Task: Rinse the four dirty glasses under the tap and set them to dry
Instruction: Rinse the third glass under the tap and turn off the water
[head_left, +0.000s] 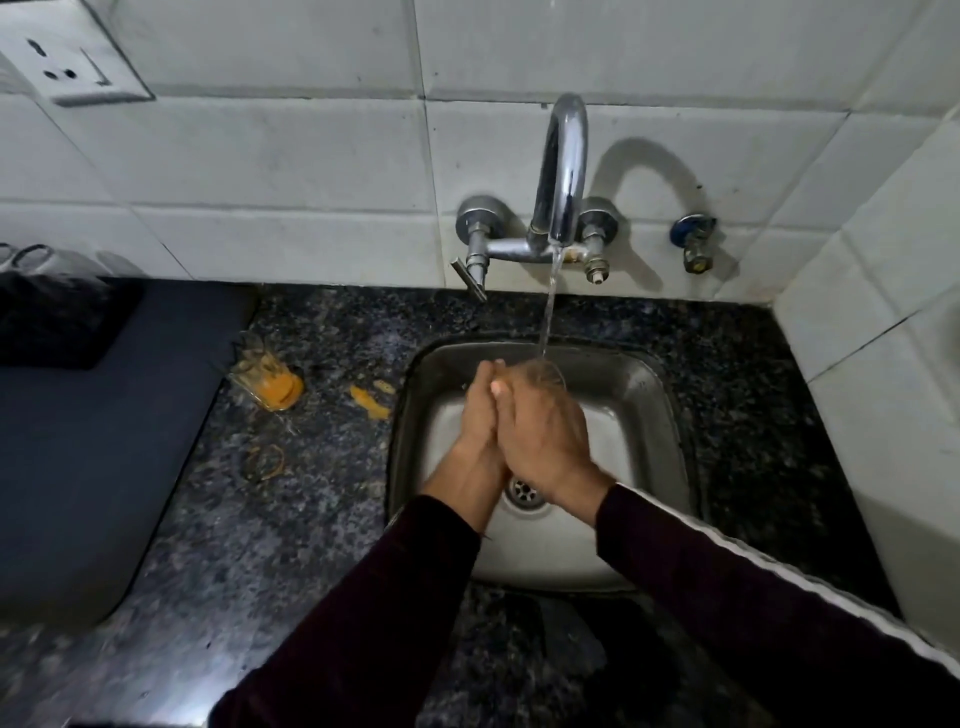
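Speckled granite counter (291, 525), white-tiled wall (291, 171).

Both hands' fingers (485, 387) are working over the sink (649, 395), with the tap (563, 171) spout hanging just beyond and above them and its water stream (548, 312) falling onto the glass (545, 371) at the fingertips. The basin walls are closing in right and left of the fingers. Left of the fingers, on the tabletop (322, 519), a dirty glass (267, 382) with orange residue is standing, and orange scraps (370, 401) are lying between it and the sink rim. Farther left, a dark mat (88, 467) is offering flat room, with upturned glasses (36, 257) sitting at its far corner. The tiled wall (883, 364) is blocking the right.
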